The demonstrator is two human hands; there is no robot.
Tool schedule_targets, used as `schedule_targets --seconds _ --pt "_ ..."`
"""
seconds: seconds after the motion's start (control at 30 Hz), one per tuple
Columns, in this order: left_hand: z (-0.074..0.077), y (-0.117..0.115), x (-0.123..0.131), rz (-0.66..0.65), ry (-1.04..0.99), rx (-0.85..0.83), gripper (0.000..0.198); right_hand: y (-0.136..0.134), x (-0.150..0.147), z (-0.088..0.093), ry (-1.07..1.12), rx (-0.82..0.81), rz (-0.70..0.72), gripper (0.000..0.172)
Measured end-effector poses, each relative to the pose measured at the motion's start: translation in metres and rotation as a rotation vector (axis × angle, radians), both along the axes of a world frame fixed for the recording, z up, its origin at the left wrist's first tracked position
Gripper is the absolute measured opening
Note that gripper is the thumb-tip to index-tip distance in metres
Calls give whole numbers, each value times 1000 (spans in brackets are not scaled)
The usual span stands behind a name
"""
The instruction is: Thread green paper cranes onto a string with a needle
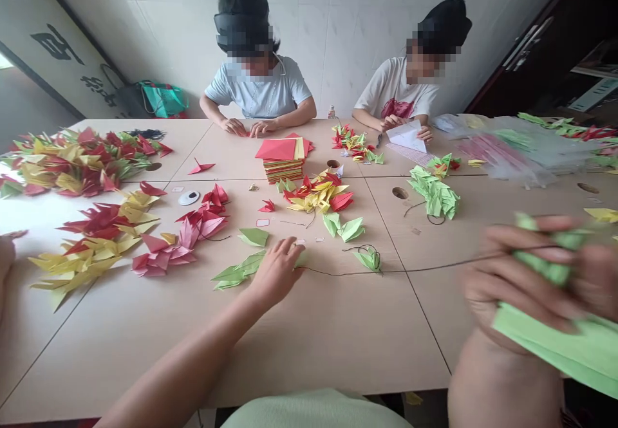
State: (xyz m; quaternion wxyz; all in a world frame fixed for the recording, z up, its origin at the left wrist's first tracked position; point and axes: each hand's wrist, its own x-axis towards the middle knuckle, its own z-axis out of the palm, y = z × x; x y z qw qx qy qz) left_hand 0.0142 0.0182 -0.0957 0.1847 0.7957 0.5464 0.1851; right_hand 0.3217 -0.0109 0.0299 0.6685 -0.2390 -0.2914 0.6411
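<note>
My right hand [526,280], blurred and close to the camera at the right, is closed round a folded green paper crane [564,344]. More green paper shows between its fingers. A thin dark cord [434,266] runs from this hand leftward over the table to my left hand. My left hand [279,272] lies palm down with its fingers apart, beside green paper cranes [241,270]; a bit of green paper shows by its fingertips. A single green crane [369,259] with a loop of cord lies along the line between my hands.
Piles of red and yellow cranes [82,164] lie at the left, pink cranes [168,248] nearer. A stack of coloured paper [282,158] stands mid-table, with strung green cranes [437,190] to the right. Two people sit opposite, hands on paper. Another hand [6,254] shows at the left edge.
</note>
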Motion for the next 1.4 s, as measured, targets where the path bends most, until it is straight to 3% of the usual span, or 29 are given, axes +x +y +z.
schedule_targets --seconds 0.13,0.27,0.33,0.4,0.47,0.57,0.93,1.23,1.4 --pt "25 -15 8 -25 -168 -28 55 4 -72 -10 -89 -177 100 18" --pt "59 -44 24 -239 -990 -512 56 3 -106 -28 -92 -276 131 24" --pt "69 -53 31 -281 -1236 -752 62 1 -114 -35 -89 -278 112 27" --pt "73 -56 35 -221 -1345 -868 63 1 -118 -39 -95 -288 133 32" --pt "71 -56 35 -112 -1402 -887 50 2 -119 -41 -96 -296 180 37" --pt "66 -52 32 13 -1442 -900 30 3 -115 -42 -101 -298 233 39" --pt "63 -51 30 101 -1421 -826 23 -1 -110 -52 -117 -257 248 27" --pt "43 -51 -10 207 -1064 -549 21 11 -64 -42 -124 -239 -44 15" --pt "42 -49 -47 383 -969 -430 24 12 -24 -27 -99 -254 -309 21"
